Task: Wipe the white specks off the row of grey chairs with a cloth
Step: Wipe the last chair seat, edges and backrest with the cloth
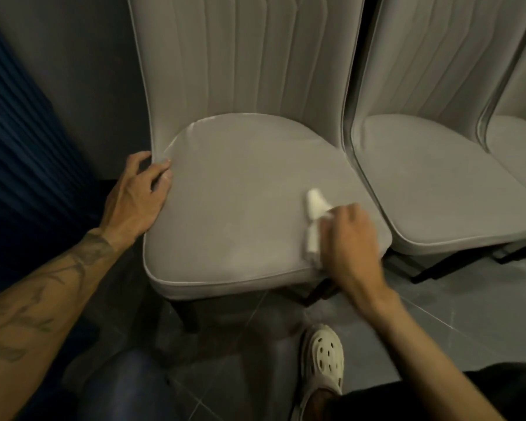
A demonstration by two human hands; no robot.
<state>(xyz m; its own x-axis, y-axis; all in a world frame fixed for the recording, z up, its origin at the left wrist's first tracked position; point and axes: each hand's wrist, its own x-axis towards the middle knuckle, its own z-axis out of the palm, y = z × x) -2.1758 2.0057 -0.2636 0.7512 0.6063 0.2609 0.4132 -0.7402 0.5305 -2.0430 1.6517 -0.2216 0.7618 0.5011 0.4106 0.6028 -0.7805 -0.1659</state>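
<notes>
A grey upholstered chair [243, 183] with a ribbed back stands right in front of me. My right hand [351, 238] grips a white cloth [315, 217] and holds it against the seat near its front right corner; the hand is motion-blurred. My left hand [137, 196] rests on the seat's left edge, fingers curled round the piping by the backrest. A faint pale smear shows on the seat in front of the cloth. A second grey chair [438, 177] stands touching on the right, and a third chair [520, 141] shows at the right edge.
A dark blue pleated curtain [22, 153] hangs at the left. The floor [453, 323] is grey tile. My foot in a cream clog [324, 360] stands below the seat's front right corner. Black chair legs [189, 314] sit under the seats.
</notes>
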